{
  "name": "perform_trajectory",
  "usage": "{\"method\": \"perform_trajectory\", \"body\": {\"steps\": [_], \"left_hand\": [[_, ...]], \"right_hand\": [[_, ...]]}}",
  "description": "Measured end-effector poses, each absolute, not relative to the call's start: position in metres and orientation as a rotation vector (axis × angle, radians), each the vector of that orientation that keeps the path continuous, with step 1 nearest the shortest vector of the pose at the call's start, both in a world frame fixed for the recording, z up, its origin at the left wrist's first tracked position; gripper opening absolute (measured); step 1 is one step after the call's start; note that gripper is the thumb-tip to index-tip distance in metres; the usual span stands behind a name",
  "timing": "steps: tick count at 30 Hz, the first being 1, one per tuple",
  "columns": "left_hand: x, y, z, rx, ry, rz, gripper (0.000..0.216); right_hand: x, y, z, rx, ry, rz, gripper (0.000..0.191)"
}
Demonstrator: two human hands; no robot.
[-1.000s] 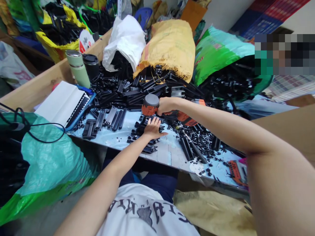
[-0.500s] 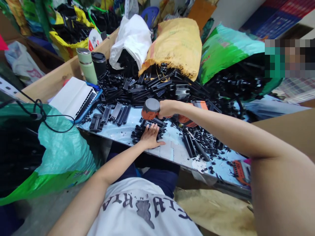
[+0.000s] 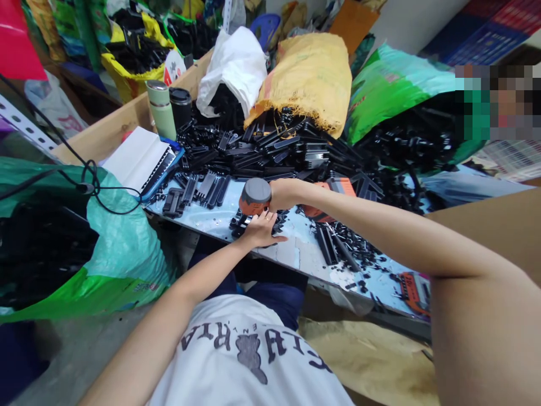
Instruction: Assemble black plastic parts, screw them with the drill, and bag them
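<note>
My right hand [image 3: 284,194] is wrapped round the grip of an orange and grey cordless drill [image 3: 255,198]. Its rounded grey back faces up and its orange base shows beyond my wrist; the tip is hidden. Below it, my left hand [image 3: 261,230] lies with stretched fingers and thumb out on a cluster of black plastic parts [image 3: 239,223] at the table's near edge. The fingertips reach close to the drill body; whether they touch it I cannot tell. Right of the hands lie many small screws and black bits [image 3: 369,248] beside long black pieces [image 3: 326,243].
Black parts [image 3: 270,155] heap across the back, before a white sack [image 3: 236,67], a yellow sack [image 3: 310,79] and a green bag [image 3: 380,90]. At left stand a notebook [image 3: 135,158], a green flask [image 3: 162,113] and a dangling cable [image 3: 105,211]. An orange battery pack [image 3: 412,293] lies at right.
The drill in my right hand has come down and slightly left, closer to my left hand's fingers. My left hand stays on the black parts. The view has shifted a little.
</note>
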State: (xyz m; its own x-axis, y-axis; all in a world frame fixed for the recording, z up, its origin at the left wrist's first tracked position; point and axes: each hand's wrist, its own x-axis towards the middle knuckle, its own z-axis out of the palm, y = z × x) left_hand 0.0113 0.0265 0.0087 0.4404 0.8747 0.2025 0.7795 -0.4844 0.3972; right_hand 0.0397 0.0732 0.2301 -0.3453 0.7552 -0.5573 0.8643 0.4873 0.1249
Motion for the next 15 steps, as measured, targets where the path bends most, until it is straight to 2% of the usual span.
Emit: {"method": "perform_trajectory", "body": {"steps": [7, 12, 15], "left_hand": [[0.007, 0.028, 0.015, 2.316, 1.359, 0.517, 0.09], [0.006, 0.022, 0.02, 2.234, 1.334, 0.497, 0.083], [0.001, 0.017, 0.022, 2.279, 1.311, 0.488, 0.077]], "right_hand": [[0.036, 0.053, 0.239, 1.227, 2.25, -0.167, 0.028], [0.027, 0.05, 0.226, 1.146, 2.19, -0.156, 0.037], [0.035, 0.051, 0.222, 1.129, 2.224, -0.188, 0.033]]}}
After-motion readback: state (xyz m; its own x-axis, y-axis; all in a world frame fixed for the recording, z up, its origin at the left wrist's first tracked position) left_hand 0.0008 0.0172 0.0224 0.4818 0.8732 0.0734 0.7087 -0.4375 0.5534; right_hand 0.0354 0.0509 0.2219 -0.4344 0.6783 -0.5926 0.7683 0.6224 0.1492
